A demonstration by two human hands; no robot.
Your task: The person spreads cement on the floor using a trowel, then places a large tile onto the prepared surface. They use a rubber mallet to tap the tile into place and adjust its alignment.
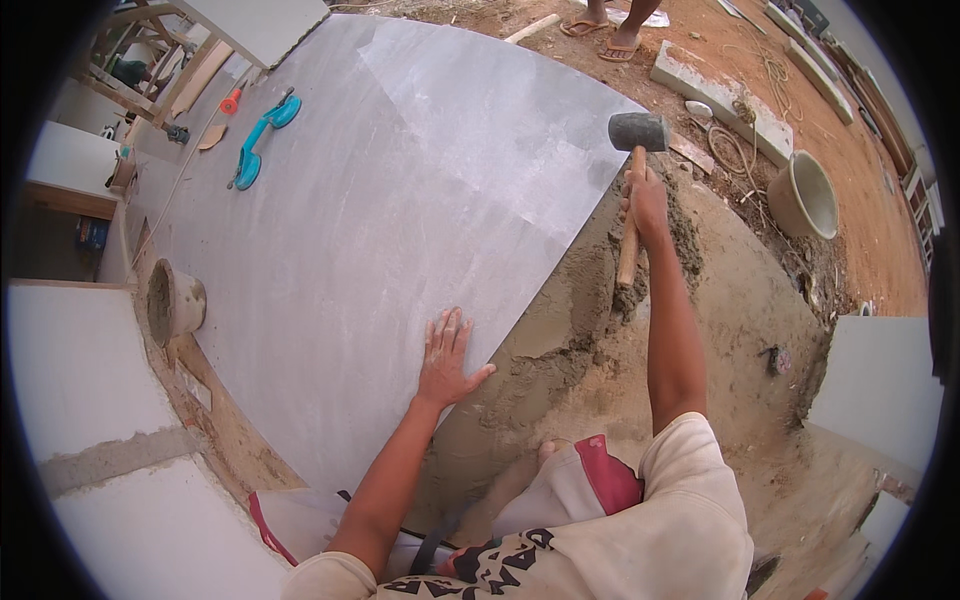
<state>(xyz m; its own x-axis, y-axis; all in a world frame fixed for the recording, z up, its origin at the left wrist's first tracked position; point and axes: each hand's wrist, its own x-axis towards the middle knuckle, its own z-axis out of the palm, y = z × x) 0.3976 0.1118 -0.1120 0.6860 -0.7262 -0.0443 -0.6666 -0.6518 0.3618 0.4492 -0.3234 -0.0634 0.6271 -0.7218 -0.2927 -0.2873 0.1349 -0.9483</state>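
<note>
A mallet (pixel 628 232) with a black head and a wooden handle is gripped in my right hand (pixel 646 205). Its head (pixel 636 131) is by the far right corner of a large grey floor tile (pixel 420 200); whether the two touch, I cannot tell. Flat on the tile near its right edge lies my left hand (pixel 447 360), fingers spread and holding nothing. Wet grey mortar (pixel 545 345) runs along the tile's right side, under my right arm.
A blue suction lifter (pixel 262 140) rests on the tiles at the far left, near an orange-ended tool (pixel 231 101). One bucket (pixel 176 302) stands left, another (pixel 803 196) right. Beyond are a concrete beam (pixel 722 98), rope (pixel 735 150) and another person's sandalled feet (pixel 620 46).
</note>
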